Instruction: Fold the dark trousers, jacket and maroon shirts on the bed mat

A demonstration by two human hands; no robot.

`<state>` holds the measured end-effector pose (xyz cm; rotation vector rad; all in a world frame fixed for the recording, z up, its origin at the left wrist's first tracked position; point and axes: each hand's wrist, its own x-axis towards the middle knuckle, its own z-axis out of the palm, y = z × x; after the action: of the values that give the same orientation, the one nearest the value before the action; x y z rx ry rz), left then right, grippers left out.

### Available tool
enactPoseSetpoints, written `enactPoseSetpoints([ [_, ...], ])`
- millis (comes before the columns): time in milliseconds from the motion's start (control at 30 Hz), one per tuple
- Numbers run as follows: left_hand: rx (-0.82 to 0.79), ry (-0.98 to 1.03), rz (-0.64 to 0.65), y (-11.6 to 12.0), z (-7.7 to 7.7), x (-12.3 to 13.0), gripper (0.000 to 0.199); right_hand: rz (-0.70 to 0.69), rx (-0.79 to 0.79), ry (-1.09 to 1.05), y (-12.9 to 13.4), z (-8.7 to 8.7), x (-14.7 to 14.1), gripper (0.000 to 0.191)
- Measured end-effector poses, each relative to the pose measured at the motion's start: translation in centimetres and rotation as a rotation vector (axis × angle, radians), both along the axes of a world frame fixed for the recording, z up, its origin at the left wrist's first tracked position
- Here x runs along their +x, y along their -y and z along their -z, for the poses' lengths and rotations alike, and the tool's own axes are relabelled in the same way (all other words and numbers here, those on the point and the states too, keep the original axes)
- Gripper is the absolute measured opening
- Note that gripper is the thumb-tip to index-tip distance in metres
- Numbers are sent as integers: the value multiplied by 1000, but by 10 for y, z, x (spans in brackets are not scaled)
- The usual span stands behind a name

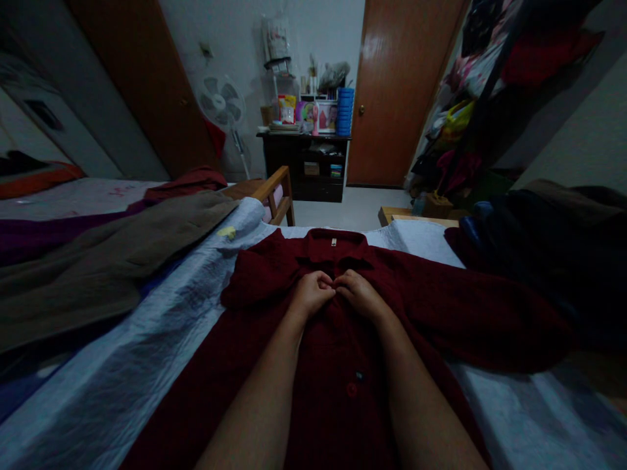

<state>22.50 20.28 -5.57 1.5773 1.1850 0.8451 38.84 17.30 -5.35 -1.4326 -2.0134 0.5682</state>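
A dark red collared coat [328, 352] lies spread front side up, its collar away from me and a small pale label inside the neck. My left hand [313, 292] and my right hand [358, 292] meet at the front opening just below the collar. Both pinch the fabric there with fingertips nearly touching; whether a button sits between them is hidden. Lower on the front are a red button [351, 390] and a small dark tag [359, 376]. One sleeve [490, 313] stretches out to the right, while the left one is folded in.
Under the coat is a pale blue-grey cloth [186, 326]. Brownish-grey garments [122, 248] lie at left, and a dark clothes pile [548, 241] stands at right. Beyond are a wooden chair [279, 192], a dark cabinet [304, 166], a fan [220, 101] and a wooden door [399, 91].
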Motion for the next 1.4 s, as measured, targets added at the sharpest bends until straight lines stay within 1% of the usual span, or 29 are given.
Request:
enactPoseSetpoints([
  [133, 37, -65, 17, -2, 3, -3, 12, -7, -7, 30, 0, -1, 1, 18],
  [267, 61, -106, 42, -2, -1, -5, 12, -10, -19, 31, 1, 0, 3, 21],
  [467, 64, -112, 34, -1, -4, -4, 11, 26, -1, 43, 0, 1, 1, 22],
  [567, 66, -88, 54, -1, -4, -5, 10, 35, -2, 27, 0, 0, 2, 22],
  [767, -42, 82, 122, 0, -6, -8, 11, 47, -16, -85, 1, -4, 1, 19],
  [933, -117, 129, 140, 0, -7, -9, 15, 110, 7, -166, -1, 0, 0, 13],
  [1067, -196, 141, 150, 0, -7, -9, 17, 207, 55, -179, -1, 0, -1, 11],
  [1167, -228, 167, 147, 1, -9, -8, 21, 167, 2, -198, 1, -4, -2, 8],
  [1300, -220, 173, 133, 2, -12, -6, 16, 86, -117, -276, 4, -10, -3, 6],
  [1400, -201, 144, 130, 2, -14, -5, 16, 45, -121, -312, 5, -9, -3, 10],
])
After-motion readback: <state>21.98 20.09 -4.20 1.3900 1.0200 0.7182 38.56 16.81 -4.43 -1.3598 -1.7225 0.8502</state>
